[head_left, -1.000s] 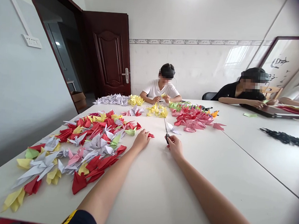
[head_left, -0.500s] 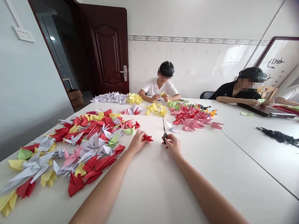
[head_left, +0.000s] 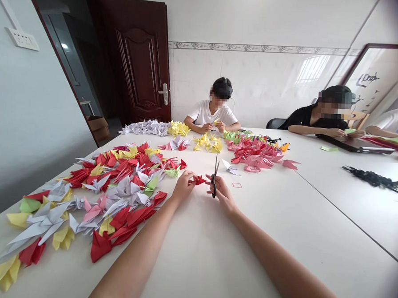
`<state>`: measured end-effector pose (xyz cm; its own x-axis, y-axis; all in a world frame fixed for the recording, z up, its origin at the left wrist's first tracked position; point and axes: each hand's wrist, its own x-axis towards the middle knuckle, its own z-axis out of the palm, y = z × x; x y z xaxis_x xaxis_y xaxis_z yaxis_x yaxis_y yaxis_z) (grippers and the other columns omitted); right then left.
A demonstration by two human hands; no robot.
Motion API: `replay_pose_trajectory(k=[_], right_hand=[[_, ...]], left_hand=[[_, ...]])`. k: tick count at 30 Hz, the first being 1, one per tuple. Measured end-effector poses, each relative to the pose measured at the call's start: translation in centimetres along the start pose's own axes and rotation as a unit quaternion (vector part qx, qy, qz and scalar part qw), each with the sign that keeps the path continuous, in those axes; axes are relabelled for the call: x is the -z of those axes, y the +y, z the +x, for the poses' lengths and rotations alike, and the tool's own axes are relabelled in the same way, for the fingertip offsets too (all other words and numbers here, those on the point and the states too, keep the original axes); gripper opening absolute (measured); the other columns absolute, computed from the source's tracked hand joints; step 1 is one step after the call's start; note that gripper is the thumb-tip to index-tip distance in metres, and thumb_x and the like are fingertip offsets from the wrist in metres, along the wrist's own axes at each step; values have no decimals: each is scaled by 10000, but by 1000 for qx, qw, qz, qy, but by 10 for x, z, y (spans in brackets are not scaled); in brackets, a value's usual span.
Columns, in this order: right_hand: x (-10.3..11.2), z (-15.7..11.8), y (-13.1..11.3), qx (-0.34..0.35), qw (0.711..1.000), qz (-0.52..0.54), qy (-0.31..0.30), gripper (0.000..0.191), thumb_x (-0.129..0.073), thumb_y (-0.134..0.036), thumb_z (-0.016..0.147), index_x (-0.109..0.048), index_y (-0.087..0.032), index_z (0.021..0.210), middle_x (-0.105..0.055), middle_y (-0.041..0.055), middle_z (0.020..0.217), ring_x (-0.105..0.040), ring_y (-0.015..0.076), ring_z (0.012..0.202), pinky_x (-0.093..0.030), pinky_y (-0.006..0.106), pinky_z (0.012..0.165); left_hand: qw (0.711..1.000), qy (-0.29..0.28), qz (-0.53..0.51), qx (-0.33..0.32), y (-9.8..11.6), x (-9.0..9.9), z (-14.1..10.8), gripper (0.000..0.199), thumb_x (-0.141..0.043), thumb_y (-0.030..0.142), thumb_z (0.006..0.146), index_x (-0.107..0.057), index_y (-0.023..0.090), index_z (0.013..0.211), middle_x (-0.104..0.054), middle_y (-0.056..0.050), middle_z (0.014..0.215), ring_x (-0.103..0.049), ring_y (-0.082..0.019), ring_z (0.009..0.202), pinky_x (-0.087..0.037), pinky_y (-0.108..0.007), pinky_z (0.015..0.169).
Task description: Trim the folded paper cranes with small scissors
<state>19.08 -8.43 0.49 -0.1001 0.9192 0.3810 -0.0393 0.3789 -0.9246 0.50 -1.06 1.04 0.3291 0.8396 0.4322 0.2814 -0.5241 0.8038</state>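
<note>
Between the fingertips of my left hand (head_left: 184, 185) is a small red folded paper crane (head_left: 200, 180), held just over the white table (head_left: 182, 264). My right hand (head_left: 224, 192) has its fingers in the handles of a pair of black-handled scissors (head_left: 214, 178). Their blades point up and away from me, slightly parted, close to the crane's right side. A white paper crane (head_left: 231, 167) lies just beyond my right hand. Left of my left hand spreads a big heap of red, white, yellow and green paper cranes (head_left: 124, 172).
Beyond my hands lie pink cranes (head_left: 257, 154), yellow cranes (head_left: 207, 143) and white cranes (head_left: 145, 127). A bundle of black cords (head_left: 372, 178) is at the right. Across the table a person in white (head_left: 201, 113) folds yellow paper; a person in black (head_left: 302, 119) holds green paper.
My right hand has moved a little left, bringing the scissors nearer the red crane. The scissors have turned more upright, and their blades have parted slightly. The view has shifted slightly.
</note>
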Motion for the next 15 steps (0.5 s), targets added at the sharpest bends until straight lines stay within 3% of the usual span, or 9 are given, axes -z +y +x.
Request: replay_pose_trajectory(k=[6,15], right_hand=[[1,2,8,28,1000,-5,-12,342,-569,-510,913,-499,-254,1128,-580,124,1348,-581,264,1182,-520,449,937],[3,3,8,-6,1000,17,24,366,-623,-558,862,-531,-250,1037,-625,84,1212,-611,249,1120,-537,435,926]], left_hand=[[1000,-13,17,-5,0,1,0,191,-514,99,789,-622,210,901,-616,-39,1012,-623,-161,874,-539,-300,792],[997,22,-56,49,-5,3,2,160,-716,209,686,-631,185,820,-693,-27,897,-661,-184,840,-519,-290,783]])
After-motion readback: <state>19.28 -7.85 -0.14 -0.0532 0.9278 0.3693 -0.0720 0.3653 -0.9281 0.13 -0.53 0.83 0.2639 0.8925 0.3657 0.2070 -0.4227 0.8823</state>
